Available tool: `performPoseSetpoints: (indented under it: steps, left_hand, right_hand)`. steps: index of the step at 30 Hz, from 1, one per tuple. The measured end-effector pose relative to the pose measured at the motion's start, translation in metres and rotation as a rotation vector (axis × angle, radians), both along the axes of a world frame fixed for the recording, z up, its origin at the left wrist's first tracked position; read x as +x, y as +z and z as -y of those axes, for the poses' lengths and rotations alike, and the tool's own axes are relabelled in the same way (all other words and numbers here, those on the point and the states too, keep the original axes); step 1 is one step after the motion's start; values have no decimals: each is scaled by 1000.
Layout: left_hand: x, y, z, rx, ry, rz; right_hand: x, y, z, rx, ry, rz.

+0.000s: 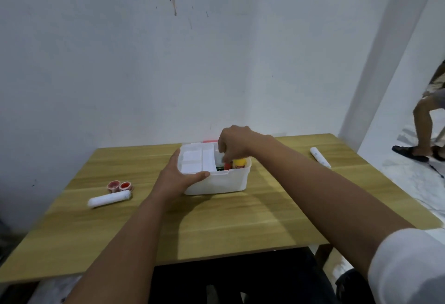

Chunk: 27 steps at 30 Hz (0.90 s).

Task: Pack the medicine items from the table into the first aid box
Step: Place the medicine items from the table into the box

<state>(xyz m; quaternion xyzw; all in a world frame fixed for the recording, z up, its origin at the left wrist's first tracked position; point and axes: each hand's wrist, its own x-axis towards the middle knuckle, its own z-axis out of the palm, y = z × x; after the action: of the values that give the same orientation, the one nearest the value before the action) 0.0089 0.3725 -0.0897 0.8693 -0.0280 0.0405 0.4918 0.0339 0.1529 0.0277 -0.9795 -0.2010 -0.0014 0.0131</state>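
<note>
A white first aid box point(224, 183) stands open in the middle of the wooden table point(216, 226). My left hand point(179, 175) grips the box's near left corner, thumb along the front rim. My right hand point(234, 143) reaches down into the right side of the box, fingers curled on a small item I cannot make out. Inside the box stand a yellow bottle point(239, 163) and a red item point(227, 166). On the table's left lie a white bandage roll point(109, 199) and two small red-capped jars point(120, 185). Another white roll point(319, 157) lies far right.
The table stands against a white wall. A red lid edge point(210, 141) shows behind the box. Another person's legs and sandals point(426, 130) are on the floor at the far right.
</note>
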Motion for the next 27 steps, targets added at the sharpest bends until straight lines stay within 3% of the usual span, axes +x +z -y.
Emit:
performPoseSetpoints:
  steps: [4,7,11,14,19,24,27]
  left_hand:
    - [1,0,0,-44,-5,8]
    - [1,1,6,-71,-14,19]
    - [1,2,18,-81,-32,35]
    - [0,5,28,-88,-54,58]
    - [-1,8,47,-107,-66,73]
    - [3,7,56,-94,-82,89]
    - [5,6,57,-83,-82,83]
  right_hand:
    - [7,16,54,357,-147,120]
    - [14,4,109,421,-364,126]
    - [15,-33,177,408,-663,81]
    - [7,-56,201,394,-761,14]
    - [6,-77,196,394,-780,-46]
    - [8,-87,185,259,-818,-164]
    - [10,-93,194,255,-868,-134]
